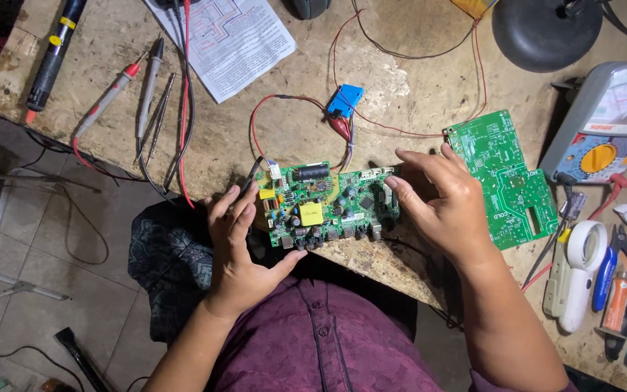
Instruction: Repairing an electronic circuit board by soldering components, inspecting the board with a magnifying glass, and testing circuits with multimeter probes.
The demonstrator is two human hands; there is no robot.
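Observation:
A green circuit board [321,207] with a yellow block, a black cylinder and several small parts lies at the near edge of the worn workbench [415,87]. My left hand [237,243] grips its left end, fingers on the top edge and thumb under the near edge. Holding the board's right end is my right hand [440,199], fingers spread over it. Red and black wires run from the board to a blue connector [345,100] behind it.
A second, bare green board [506,174] lies right of my right hand. An analogue multimeter [607,123], pliers and a white tool [578,272] sit at the right. Test probes [132,87], a printed sheet [230,40] and a black lamp base [546,29] lie behind.

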